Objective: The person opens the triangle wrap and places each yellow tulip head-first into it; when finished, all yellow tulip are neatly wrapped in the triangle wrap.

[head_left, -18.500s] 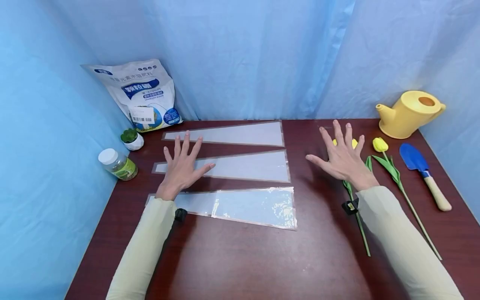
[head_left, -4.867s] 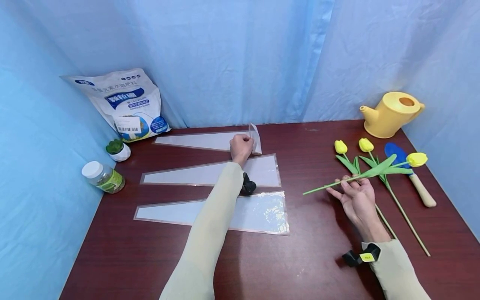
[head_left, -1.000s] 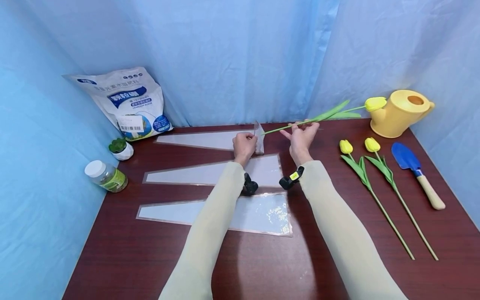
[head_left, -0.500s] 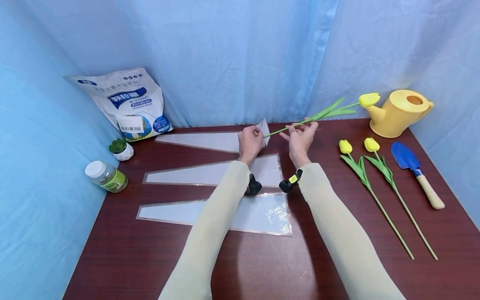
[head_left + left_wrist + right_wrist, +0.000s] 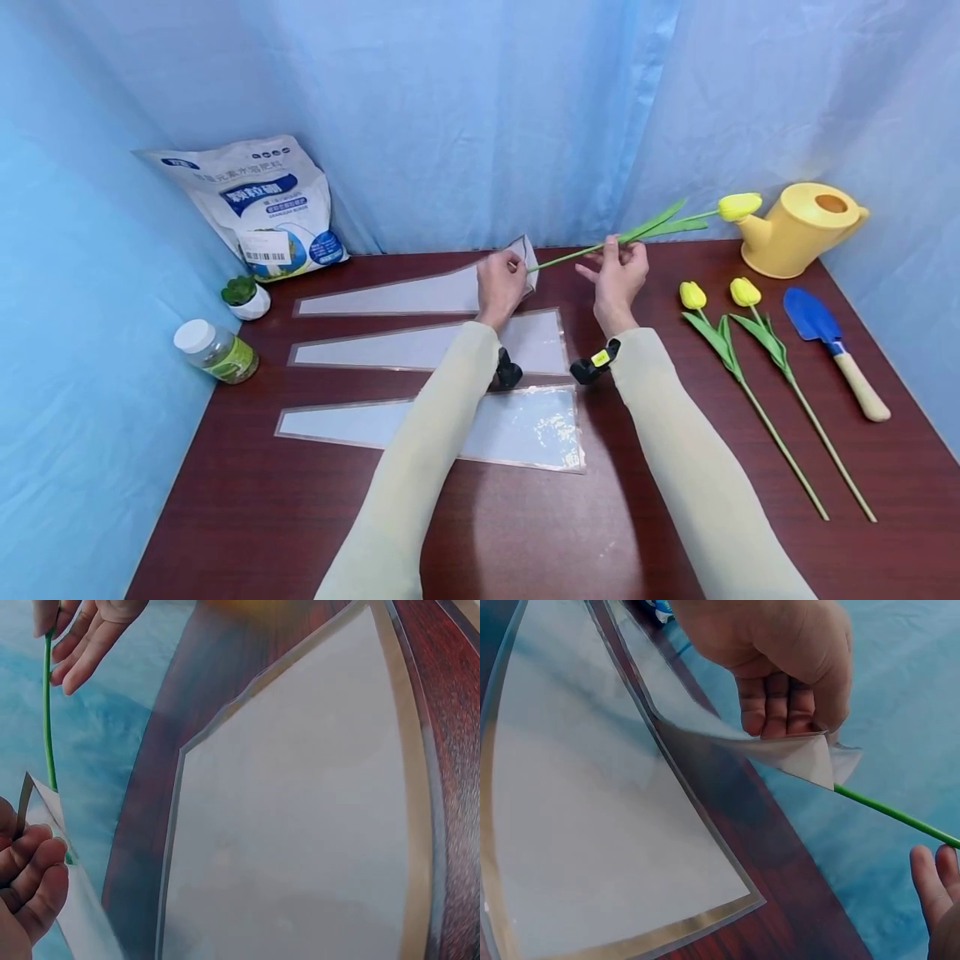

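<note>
My left hand (image 5: 501, 287) pinches the wide end of the farthest flower sleeve (image 5: 397, 293), a flat tapered pouch with a white middle and brownish edge. Its mouth stands raised and parted. Between thumb and fingers, my right hand (image 5: 618, 279) holds a yellow artificial tulip (image 5: 739, 206) by its stem, bloom pointing right toward the watering can. In the right wrist view the green stem (image 5: 892, 814) runs into the sleeve's mouth (image 5: 810, 757). The left wrist view shows the stem's lower end partly hidden behind the sleeve and the left fingers (image 5: 37, 874).
Two more sleeves, a middle one (image 5: 360, 352) and a front one (image 5: 517, 425), lie flat. At right are two tulips (image 5: 742, 383), a blue trowel (image 5: 813, 315) and a yellow watering can (image 5: 798, 229). A fertilizer bag (image 5: 262, 208), potted succulent (image 5: 247, 297) and jar (image 5: 217, 352) stand left.
Earlier, the right hand picked up one tulip and the left lifted the sleeve's mouth. In the last second, the sleeve's narrow end swung toward me and the right hand shifted slightly along the stem.
</note>
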`<state>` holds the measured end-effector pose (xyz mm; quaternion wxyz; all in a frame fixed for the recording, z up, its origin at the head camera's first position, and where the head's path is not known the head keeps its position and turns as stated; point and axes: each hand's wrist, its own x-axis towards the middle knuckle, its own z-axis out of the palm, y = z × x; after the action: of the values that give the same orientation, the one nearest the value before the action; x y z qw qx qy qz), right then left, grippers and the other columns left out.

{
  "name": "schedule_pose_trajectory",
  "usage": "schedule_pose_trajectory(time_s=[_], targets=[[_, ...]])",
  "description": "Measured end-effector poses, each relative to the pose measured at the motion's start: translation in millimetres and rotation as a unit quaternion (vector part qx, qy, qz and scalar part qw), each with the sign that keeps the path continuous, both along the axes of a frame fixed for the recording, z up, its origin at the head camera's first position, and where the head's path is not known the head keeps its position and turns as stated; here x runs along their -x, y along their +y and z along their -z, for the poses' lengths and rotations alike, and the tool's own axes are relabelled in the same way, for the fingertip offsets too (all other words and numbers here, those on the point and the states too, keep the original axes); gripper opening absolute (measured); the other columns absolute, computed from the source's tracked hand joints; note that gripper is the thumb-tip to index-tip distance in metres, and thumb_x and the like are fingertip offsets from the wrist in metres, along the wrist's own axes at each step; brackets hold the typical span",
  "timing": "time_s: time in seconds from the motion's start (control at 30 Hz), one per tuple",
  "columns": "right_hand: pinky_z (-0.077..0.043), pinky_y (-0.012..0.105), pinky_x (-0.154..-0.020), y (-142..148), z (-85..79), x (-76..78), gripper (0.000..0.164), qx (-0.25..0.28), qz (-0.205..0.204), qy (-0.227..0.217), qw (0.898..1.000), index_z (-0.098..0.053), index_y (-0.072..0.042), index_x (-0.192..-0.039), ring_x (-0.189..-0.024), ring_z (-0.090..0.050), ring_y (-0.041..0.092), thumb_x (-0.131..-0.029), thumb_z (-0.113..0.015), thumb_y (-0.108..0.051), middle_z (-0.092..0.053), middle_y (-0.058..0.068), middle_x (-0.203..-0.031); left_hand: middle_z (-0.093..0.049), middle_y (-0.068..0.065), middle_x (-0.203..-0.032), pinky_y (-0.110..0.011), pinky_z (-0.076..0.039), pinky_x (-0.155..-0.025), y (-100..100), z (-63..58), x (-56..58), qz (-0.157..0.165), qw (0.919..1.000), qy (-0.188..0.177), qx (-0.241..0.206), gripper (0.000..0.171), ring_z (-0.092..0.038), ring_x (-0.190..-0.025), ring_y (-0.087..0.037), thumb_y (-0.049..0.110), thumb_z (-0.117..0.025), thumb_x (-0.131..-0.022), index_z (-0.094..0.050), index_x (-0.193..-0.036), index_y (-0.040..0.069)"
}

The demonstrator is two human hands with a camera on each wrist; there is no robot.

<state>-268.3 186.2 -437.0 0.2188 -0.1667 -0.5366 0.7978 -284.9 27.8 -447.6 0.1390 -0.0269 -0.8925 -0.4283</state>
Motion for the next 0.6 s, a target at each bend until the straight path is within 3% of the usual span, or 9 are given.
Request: schedule_pose_trajectory(time_s=[0.2,0.43,0.6], targets=[[-0.062,0.031,-0.064,1.9,1.3,0.5,0.012,-0.033,0.016,-0.001,0.999,-0.056,-0.010,-0.109,-0.082,-0.071,0.019,-0.101,-0.057,-0.019,-0.061,0.005,-0.096,-0.075,-0.009,-0.079,-0.027,-0.055,-0.067,1.7,-0.8,1.4,0.001,0.9994,0.027,0.022,0.017,-0.069,-0.071,-0.019,0.008,-0.061,-0.093,-0.076,-0.086,0.005],[-0.062,0.030,-0.062,5.4,2.6,1.3,0.015,-0.065,0.040,0.011,0.997,-0.058,-0.011,-0.115,-0.075,-0.070,0.014,-0.101,-0.057,-0.017,-0.062,0.005,-0.096,-0.076,-0.009,-0.079,-0.031,-0.058,-0.067,3.1,-3.9,-0.6,-0.007,0.9993,0.022,0.030,0.016,-0.072,-0.072,-0.020,0.008,-0.061,-0.094,-0.076,-0.087,0.005],[-0.062,0.030,-0.064,0.9,2.9,-0.4,0.020,-0.091,0.018,0.018,0.996,-0.056,-0.009,-0.119,-0.077,-0.069,0.010,-0.101,-0.057,-0.018,-0.062,0.001,-0.097,-0.074,-0.009,-0.074,-0.031,-0.055,-0.064,4.7,-7.1,-3.4,-0.008,0.9977,0.033,0.058,0.018,-0.070,-0.068,-0.021,0.009,-0.061,-0.094,-0.075,-0.083,0.006]])
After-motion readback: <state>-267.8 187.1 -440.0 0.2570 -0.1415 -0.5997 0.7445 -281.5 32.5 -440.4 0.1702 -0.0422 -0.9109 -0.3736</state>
